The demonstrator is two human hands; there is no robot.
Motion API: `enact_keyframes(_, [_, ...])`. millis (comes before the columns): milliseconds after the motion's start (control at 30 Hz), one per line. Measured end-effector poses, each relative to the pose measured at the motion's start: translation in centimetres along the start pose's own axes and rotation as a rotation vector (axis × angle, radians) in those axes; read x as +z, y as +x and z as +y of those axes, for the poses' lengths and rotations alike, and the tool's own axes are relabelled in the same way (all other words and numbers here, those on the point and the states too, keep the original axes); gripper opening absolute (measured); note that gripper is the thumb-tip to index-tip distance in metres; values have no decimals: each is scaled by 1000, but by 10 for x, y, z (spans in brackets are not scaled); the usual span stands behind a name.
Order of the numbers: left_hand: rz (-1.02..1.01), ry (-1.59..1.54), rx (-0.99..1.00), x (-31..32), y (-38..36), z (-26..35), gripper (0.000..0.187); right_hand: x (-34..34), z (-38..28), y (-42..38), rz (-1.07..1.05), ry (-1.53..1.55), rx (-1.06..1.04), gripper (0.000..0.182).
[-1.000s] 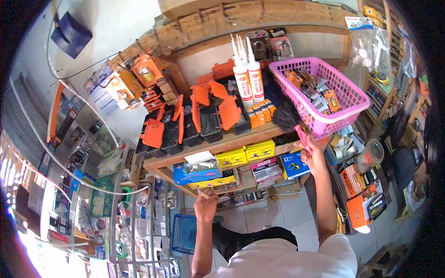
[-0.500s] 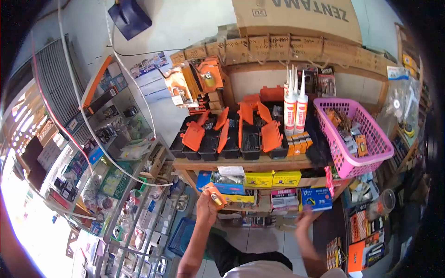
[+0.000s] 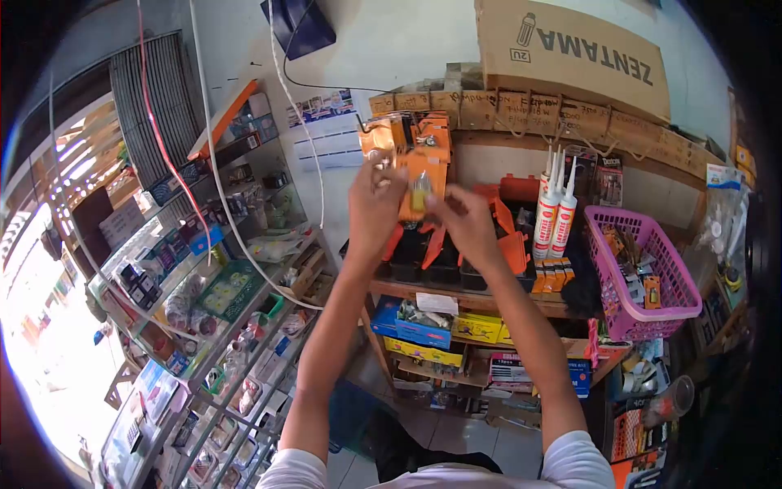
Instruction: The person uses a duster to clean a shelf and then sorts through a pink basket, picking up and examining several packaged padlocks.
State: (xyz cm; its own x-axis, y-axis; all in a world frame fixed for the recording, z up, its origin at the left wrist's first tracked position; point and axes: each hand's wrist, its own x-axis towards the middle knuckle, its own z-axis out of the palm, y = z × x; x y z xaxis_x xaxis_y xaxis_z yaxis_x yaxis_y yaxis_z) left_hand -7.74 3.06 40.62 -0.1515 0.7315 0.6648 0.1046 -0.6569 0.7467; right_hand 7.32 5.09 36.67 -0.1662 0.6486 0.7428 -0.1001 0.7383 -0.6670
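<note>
Fingers of the left hand (image 3: 375, 197) are curled, with the fingertips at the upper left edge of an orange-backed padlock pack (image 3: 419, 196); motion blur hides whether they grip it. Fingers of the right hand (image 3: 466, 215) are bent and partly closed, with the fingertips at the lower right edge of the same pack; whether they are clamped on it cannot be determined. The padlock pack is upright between the two hands, its padlock facing the wearer. It is located in front of and slightly below a cluster of hanging orange packs (image 3: 437, 130).

Black bins (image 3: 405, 266) with raised orange lids stand below the hands on the wooden bench (image 3: 432, 295). White sealant tubes (image 3: 545, 222) stand upright to the right of the bins, directly behind a row of small orange boxes (image 3: 553, 275). A pink basket (image 3: 612, 281) containing packaged items is located further right. Yellow boxes (image 3: 477, 329) occupy the level under the bench top. A large cardboard box (image 3: 574, 59), printed with inverted lettering, is positioned above and behind the bench. A wall calendar (image 3: 327, 147) is mounted left of the hanging packs.
</note>
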Motion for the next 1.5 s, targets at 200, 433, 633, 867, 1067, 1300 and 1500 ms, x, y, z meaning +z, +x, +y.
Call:
enact_keyframes(200, [-90, 0, 223, -7, 22, 25, 44, 0, -18, 52, 64, 13, -28, 27])
enact_keyframes(433, [-156, 36, 200, -5, 25, -8, 40, -1, -21, 54, 107, 58, 80, 27])
enact_keyframes(633, [-187, 181, 163, -1, 24, -21, 47, 3, -12, 52, 107, 207, 173, 29])
enact_keyframes(867, [-283, 336, 160, 11, 21, -41, 56, -16, 33, 70, 125, -15, 147, 26])
enact_keyframes(1067, [-41, 507, 510, 32, 31, -19, 68, -30, 37, 87, 166, -233, 195, 40])
enact_keyframes(1300, [-166, 156, 304, 38, 47, -7, 65, -83, 9, 66, -529, -793, 486, 54])
enact_keyframes(1500, [-94, 104, 261, 38, 54, 0, 50, -173, -57, -5, -1059, -948, 730, 56])
